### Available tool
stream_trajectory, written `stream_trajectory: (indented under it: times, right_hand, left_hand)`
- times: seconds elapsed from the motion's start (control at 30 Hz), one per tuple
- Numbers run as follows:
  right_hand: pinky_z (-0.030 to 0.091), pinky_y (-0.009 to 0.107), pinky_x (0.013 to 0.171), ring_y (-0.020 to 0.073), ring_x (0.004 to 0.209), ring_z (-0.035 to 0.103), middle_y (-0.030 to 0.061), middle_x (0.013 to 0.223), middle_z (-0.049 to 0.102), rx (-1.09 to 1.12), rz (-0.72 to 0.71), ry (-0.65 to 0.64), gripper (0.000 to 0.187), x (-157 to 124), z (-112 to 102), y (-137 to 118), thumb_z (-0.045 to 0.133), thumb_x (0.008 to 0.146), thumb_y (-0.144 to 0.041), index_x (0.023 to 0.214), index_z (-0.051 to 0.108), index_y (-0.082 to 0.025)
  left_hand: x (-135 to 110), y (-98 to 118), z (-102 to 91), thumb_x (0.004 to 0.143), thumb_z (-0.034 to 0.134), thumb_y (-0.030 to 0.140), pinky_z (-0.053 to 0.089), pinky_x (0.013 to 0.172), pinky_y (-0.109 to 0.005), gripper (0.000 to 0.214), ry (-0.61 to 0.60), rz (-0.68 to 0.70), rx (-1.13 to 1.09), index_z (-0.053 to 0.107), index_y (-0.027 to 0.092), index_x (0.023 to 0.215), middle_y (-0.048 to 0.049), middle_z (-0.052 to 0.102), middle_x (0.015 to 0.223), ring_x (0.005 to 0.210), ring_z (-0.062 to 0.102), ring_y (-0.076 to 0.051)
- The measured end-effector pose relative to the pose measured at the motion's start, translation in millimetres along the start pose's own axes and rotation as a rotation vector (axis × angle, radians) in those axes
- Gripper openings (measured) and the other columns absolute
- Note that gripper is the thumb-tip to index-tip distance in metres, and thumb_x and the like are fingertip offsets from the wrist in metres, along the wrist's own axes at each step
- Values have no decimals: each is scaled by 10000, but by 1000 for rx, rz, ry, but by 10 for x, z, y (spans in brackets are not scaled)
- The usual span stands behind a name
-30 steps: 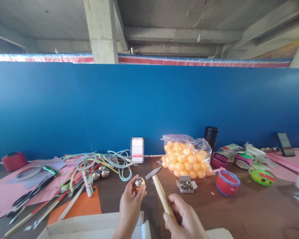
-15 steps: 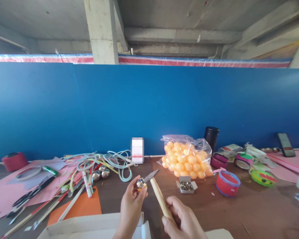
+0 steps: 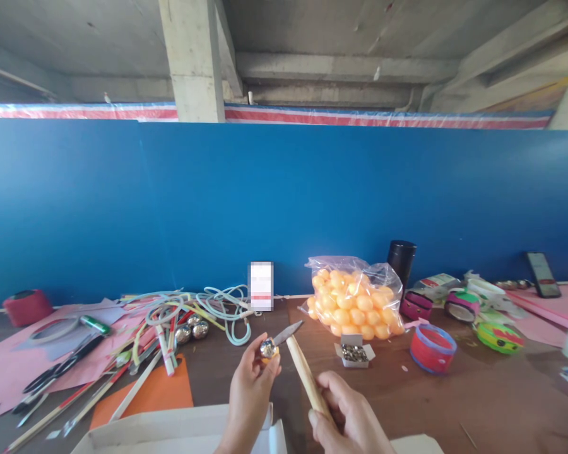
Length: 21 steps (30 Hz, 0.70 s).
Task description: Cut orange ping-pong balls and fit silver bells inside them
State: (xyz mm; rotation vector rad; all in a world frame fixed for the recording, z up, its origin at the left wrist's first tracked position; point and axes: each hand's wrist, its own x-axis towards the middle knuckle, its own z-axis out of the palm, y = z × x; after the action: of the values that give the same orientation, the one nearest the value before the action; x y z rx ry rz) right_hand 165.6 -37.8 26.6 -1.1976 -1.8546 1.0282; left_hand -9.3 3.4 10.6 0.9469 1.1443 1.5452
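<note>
Orange and silver are showing together on the ball (image 3: 267,348) that the left hand (image 3: 248,396) is pinching between thumb and fingertips, holding it up just above the brown table (image 3: 454,403) near the middle of the view. The right hand (image 3: 349,421) is wrapping in a full fist around the lower end of the pale wooden handle of a small hammer (image 3: 304,372), and the handle is slanting up and to the left. The hammer's metal head is pointing at the ball's shiny top from the right, so close that I cannot tell whether the two are touching. Below both hands a white cardboard box (image 3: 170,432) is sitting at the table's near edge, with an orange sheet (image 3: 146,392) lying just to its left. Behind the ball a tangle of pale cords (image 3: 220,302) is spreading over the table, and two silver balls (image 3: 192,329) are resting beside it. To the right of the hammer head a small open box of tacks (image 3: 354,353) is standing, and behind it a clear bag of orange balls (image 3: 355,302) is slumping in front of the blue wall (image 3: 284,202). A black cylinder (image 3: 401,257) is standing upright just beside the bag, and a red roll with a blue rim (image 3: 431,348) is lying farther right.
</note>
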Motion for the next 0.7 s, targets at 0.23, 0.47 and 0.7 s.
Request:
stream_trajectory:
  times: [0.23,0.47,0.7]
  right_hand:
    - [332,210,460,99,474,482,-69,550,512,-29,-17,23,110,-1,2,7,493,744,-188,828,426,-210]
    - [310,212,451,97,476,484,-72,549,488,-33,-30,22,104,3,11,-6,477,731,-162,814,429,-203]
    - [314,218,453,99,466,486,-70,549,510,-29,-30,8,82,2,-1,-12,470,757,-180,819,426,-208]
  left_hand:
    - [6,6,-1,653,732,345,575,754,-356,587,5,9,3,535,136,1165,-96,674,987,865,673,-228]
    - [15,-23,-3,659,725,356,573,760,-363,604,-1,11,3,517,130,1179,-93,672,975,855,670,-222]
    - [43,-52,-9,648,735,354,574,757,-363,601,-3,21,-1,529,136,1169,-98,672,994,870,672,-233]
